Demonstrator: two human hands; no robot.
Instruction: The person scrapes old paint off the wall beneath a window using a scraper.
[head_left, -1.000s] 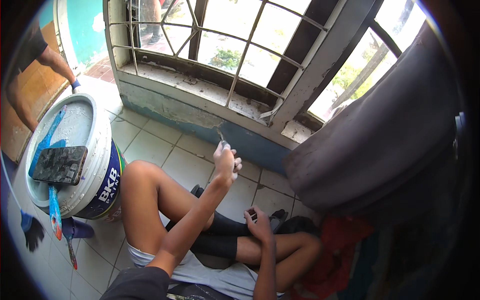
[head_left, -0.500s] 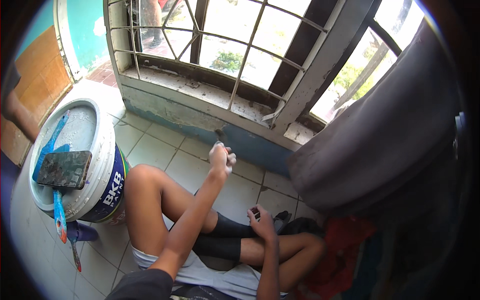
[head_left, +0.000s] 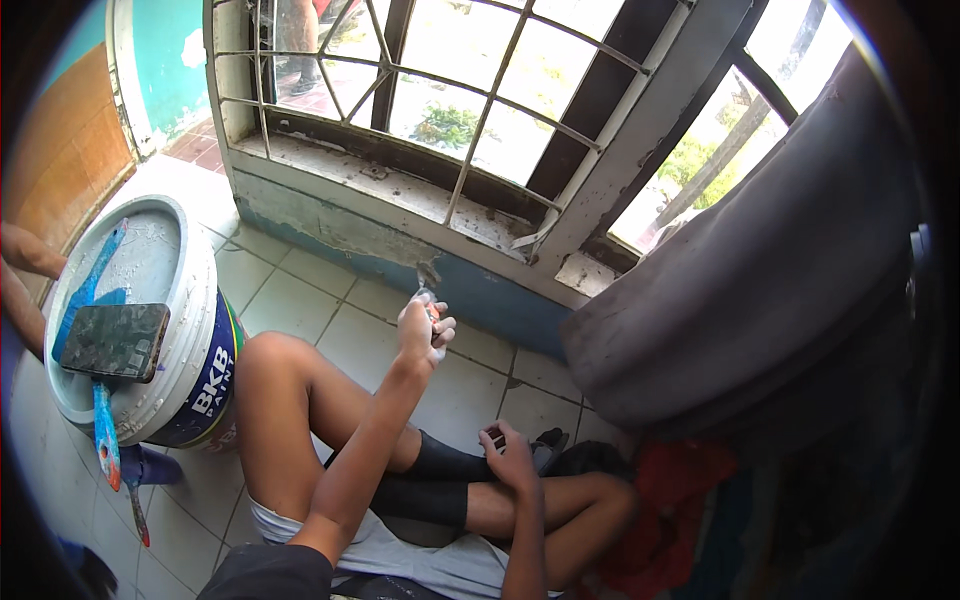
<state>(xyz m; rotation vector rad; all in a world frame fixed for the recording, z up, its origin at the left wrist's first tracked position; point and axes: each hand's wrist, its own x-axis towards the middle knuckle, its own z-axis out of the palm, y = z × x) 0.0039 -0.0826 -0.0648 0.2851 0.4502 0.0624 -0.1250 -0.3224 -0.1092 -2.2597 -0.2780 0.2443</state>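
Observation:
My left hand [head_left: 426, 328], dusted white, is closed round the orange-red handle of a small putty knife [head_left: 425, 293]. Its grey blade points at a rough, chipped patch [head_left: 428, 273] in the low wall under the window; whether it touches the wall I cannot tell. Over my crossed legs, my right hand [head_left: 512, 462] is curled round a small dark reddish thing [head_left: 496, 437], too covered to name.
To my left stands a white paint bucket [head_left: 205, 345]. On its lid lie a blue brush [head_left: 107, 425] and a phone [head_left: 115, 342]. Another person's arm [head_left: 28, 250] shows beyond it. A barred window [head_left: 490, 95] is ahead; a grey curtain [head_left: 740, 270] hangs right.
The view has shifted slightly. My left hand has drawn a little down and left, showing more of the orange-red handle. The other person's arms at the left have moved. My right hand keeps its hold.

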